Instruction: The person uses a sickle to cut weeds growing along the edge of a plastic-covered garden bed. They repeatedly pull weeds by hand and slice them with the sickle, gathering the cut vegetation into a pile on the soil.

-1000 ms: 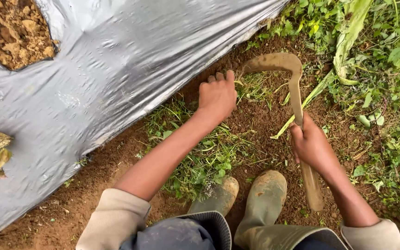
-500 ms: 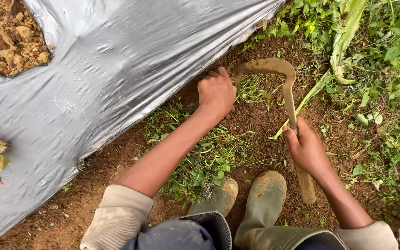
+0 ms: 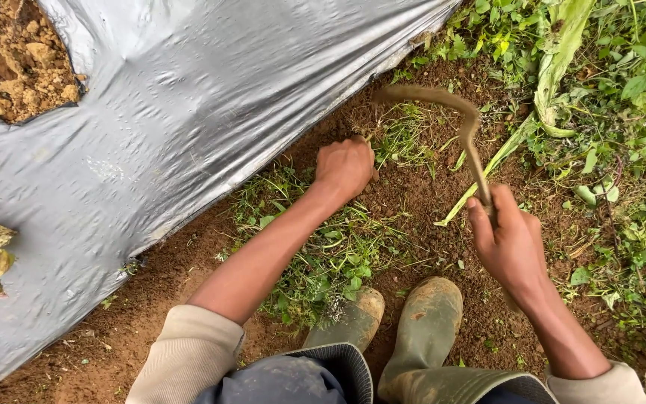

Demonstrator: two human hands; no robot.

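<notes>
**op:** Head cam on my feed: right hand (image 3: 512,247) has its fingers wrapped tight round the sickle (image 3: 463,135) handle, curved blade out past the fingertips, over a grass tuft (image 3: 405,135).

**reply:** And the left?

**op:** Left hand (image 3: 345,166) is fisted on the weeds (image 3: 323,254) just beside the silver plastic sheet (image 3: 188,112), tuft right off its knuckles.
</notes>
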